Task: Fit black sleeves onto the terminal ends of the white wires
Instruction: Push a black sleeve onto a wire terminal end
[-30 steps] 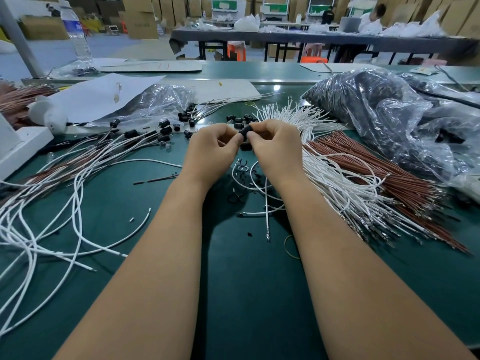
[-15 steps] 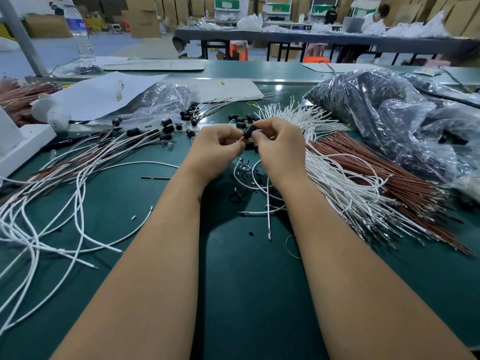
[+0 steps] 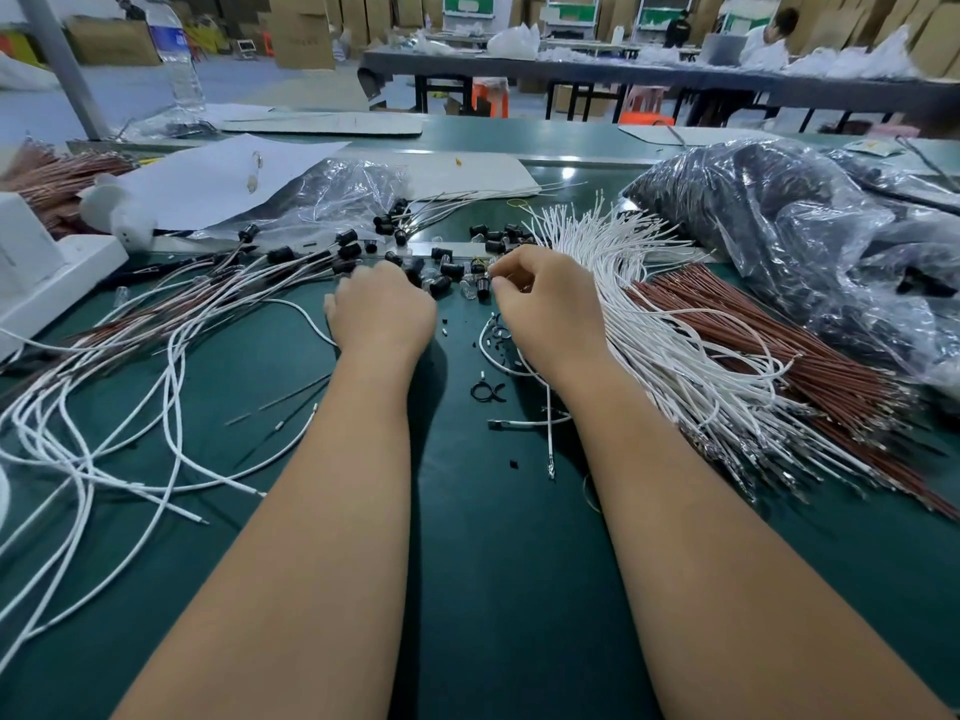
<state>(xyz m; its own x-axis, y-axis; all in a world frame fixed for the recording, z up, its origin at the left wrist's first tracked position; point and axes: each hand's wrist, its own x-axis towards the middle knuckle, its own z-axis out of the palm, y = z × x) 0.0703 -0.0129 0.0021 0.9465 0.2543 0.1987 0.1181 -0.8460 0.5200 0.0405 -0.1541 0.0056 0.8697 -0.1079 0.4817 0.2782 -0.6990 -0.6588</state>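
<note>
Green mat (image 3: 493, 589), white wires (image 3: 639, 283), black sleeves (image 3: 452, 269), seemingly reddish-brown wires (image 3: 779, 345)

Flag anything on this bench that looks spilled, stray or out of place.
Loose black sleeves lie scattered across the green mat beyond both hands, not in a bin. Small black bits and a black clip sit stray between the forearms. Finished white wires sprawl tangled at left. Nothing looks damaged.

no legible text anywhere, water bottle (image 3: 179, 59) label only a blur

Water bottle (image 3: 179, 59), brown wires (image 3: 795, 345)
</note>
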